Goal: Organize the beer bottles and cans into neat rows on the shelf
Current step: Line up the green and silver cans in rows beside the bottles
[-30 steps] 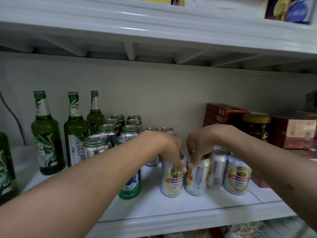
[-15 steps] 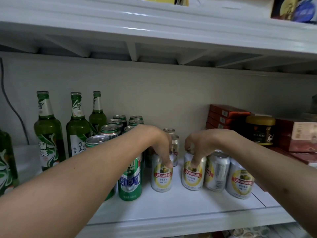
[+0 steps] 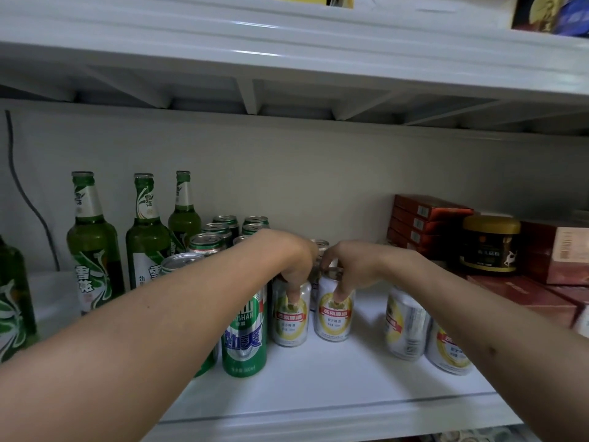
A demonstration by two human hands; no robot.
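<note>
Shifted leftward, both silver cans [image 3: 290,314] stay gripped, each hand [image 3: 294,261] closed, on white shelf [image 3: 334,378].

dim, soft indoor light, glare streaks along the upper shelf edge [image 3: 255,55], wide-angle bending at the borders

The white shelf [image 3: 334,384] carries green bottles [image 3: 95,250], beer cans [image 3: 331,314], red cartons [image 3: 427,218] and a jar [image 3: 489,247].

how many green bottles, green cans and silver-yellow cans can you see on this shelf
green bottles: 4, one cut off at the left edge
green cans: 7 visible, more may be hidden by the arm
silver-yellow cans: 4, plus can tops behind the hands that I can't sort
total: 15
</note>
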